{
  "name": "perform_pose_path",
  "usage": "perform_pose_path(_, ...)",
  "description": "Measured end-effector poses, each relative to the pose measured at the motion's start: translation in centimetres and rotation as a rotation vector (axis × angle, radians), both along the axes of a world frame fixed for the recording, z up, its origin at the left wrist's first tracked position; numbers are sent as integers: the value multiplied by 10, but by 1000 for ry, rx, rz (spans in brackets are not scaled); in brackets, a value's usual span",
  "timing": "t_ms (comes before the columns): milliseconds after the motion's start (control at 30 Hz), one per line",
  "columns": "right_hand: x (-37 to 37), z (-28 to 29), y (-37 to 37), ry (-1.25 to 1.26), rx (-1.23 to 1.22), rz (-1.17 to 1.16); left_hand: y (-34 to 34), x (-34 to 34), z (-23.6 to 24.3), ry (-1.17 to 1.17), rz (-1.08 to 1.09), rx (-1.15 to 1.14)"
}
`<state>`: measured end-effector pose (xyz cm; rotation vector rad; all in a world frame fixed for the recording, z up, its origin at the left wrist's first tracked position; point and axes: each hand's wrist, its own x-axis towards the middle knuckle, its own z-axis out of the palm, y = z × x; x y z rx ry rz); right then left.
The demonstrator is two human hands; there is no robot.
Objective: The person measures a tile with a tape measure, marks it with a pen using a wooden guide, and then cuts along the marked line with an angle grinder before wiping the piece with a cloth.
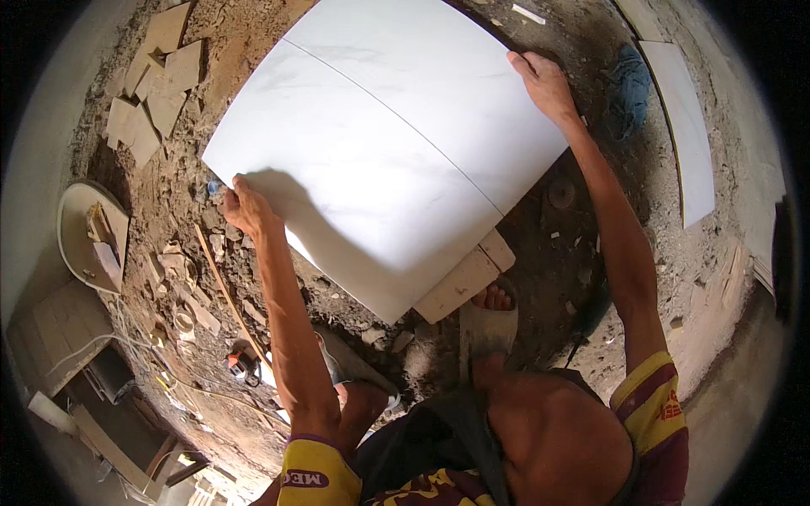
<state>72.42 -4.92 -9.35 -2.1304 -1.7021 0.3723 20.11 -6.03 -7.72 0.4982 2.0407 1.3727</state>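
Note:
A large white tile [380,152] with faint grey marbling lies before me. A thin dark straight line crosses it from upper left to lower right; whether it is drawn, scored or a joint, I cannot tell. My left hand [247,209] is closed on the tile's left edge, thumb on top and fingers hidden beneath. At the far right edge my right hand [544,87] grips the tile too, with its fingers partly out of sight. A beige tile piece [460,287] shows from under the near corner. My left arm's shadow falls across the white surface.
Broken tile pieces [160,93] lie at the far left. Below them are a round tub [72,228] holding scraps, a thin wooden stick [224,287] and an orange-black tool [241,366]. On the right are a blue cloth [629,91] and a long white strip [683,135].

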Motion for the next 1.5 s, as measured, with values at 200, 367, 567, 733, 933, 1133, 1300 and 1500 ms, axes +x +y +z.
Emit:
perform_pose_path(200, -19, -7, -9, 116, 120, 38, -2, -23, 6, 125, -133, -52)
perform_pose_path(367, -3, 7, -19, 111, -177, -29, -33, -28, 9, 135, -250, -207)
perform_pose_path(567, -19, 27, -58, 187, 220, -53, -112, 24, 6, 76, -181, -38)
perform_pose_path(733, -145, 66, -255, 534, 453, -214, -94, 0, 0, 138, -183, -200)
perform_pose_path(933, -230, 46, -337, 215, 79, 107, -99, 21, 8, -14, -179, -192)
perform_pose_path(1133, -218, 46, -325, 194, 212, 262, -100, 27, 16, 155, -166, -233)
perform_pose_path(1300, -171, 46, -327, 207, 76, 304, -100, 32, 11, 60, -139, -237)
perform_pose_path(1500, -115, 76, -398, -17, 137, -181, -112, 33, -22, 197, -114, -177)
